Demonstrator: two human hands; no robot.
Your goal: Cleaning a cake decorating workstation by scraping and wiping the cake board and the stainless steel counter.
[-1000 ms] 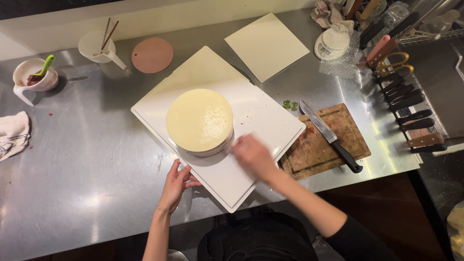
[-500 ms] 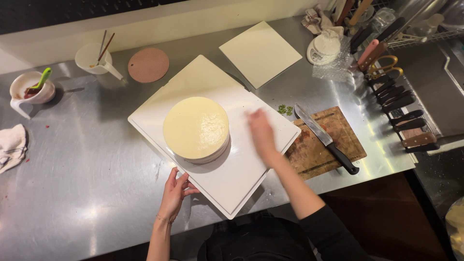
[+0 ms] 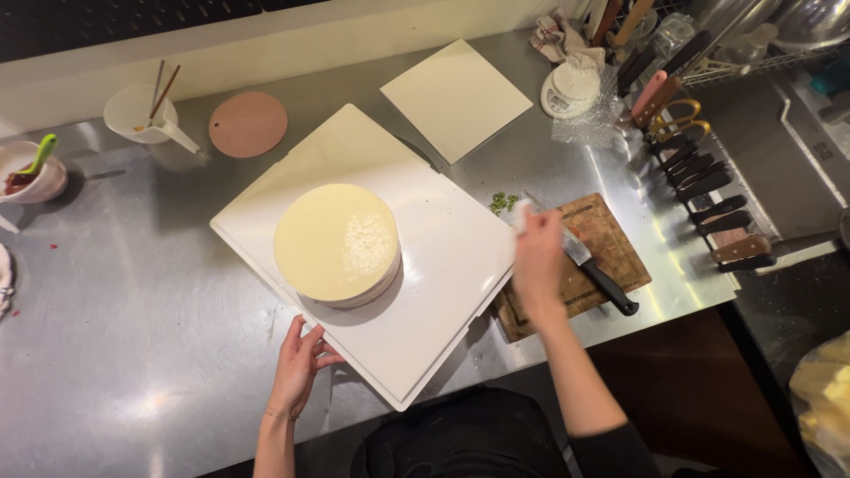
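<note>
two hands, left hand (image 3: 297, 367) fingers open on white board (image 3: 443, 265) bearing cake (image 3: 335, 241), right hand (image 3: 538, 257) fingers unclear, cup (image 3: 142, 113) holding sticks

R hand (image 3: 538, 257) blurred, grip unclear | knife (image 3: 580, 255) blade part hidden (bowl (image 3: 25, 177) cut off left)

Steel counter (image 3: 133, 354) with white board (image 3: 443, 265), wooden cutting board (image 3: 611, 243), square white slab (image 3: 456, 97), pink disc (image 3: 248, 124), two bowls.

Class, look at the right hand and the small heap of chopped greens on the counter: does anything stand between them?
Nothing visible. The right hand hovers at the wooden board's left edge, with bare steel between it and the greens.
</note>
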